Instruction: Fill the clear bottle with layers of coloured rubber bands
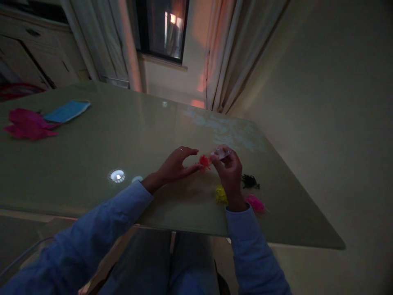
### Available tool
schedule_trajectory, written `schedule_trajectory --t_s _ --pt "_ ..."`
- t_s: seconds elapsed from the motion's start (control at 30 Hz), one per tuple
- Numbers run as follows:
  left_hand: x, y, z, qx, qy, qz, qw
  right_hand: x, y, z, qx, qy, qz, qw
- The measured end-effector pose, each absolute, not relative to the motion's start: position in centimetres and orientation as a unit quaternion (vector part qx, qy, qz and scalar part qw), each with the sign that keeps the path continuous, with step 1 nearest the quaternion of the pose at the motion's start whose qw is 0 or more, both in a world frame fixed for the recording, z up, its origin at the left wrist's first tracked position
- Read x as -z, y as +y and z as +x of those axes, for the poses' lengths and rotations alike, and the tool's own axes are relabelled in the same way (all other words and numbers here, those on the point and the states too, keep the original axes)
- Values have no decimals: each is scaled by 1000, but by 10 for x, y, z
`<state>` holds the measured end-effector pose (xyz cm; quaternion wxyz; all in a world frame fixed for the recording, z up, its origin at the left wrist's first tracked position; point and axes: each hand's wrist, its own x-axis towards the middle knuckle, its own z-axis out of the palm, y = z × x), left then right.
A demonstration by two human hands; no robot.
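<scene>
A small heap of thin red strands, looking like tiny rubber bands, sits between my two hands above or on the table. My left hand comes in from the left, thumb and fingers apart. Its thumb tip is at the red heap's edge, perhaps touching it. My right hand is closed on a small clear plastic piece, bag or cup I cannot tell, just right of the heap. Beside my right wrist lie a yellow heap, a black heap and a pink heap of similar strands.
The glossy table reflects lights. At its far left lie a crumpled magenta piece and a blue face mask. Curtains and a window stand behind, a wall on the right. The table's near edge crosses above my lap.
</scene>
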<state>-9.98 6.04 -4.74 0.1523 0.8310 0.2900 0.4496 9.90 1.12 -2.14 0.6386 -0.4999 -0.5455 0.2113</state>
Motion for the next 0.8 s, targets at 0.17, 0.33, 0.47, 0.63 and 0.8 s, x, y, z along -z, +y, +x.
schedule_trajectory --t_s 0.17,0.33,0.47,0.63,0.8 --pt "56 69 -102 -382 316 858 137 19 11 107 -57 -529 -541 651" --pt "71 83 -104 -285 335 891 116 19 10 110 5 -552 -546 630" --pt "77 95 -102 -241 329 908 96 19 9 108 21 -580 -540 610" --pt "78 105 -97 -233 333 909 96 17 8 106 0 -588 -543 599" --pt "77 112 -94 -228 331 907 126 19 8 106 -10 -594 -550 587"
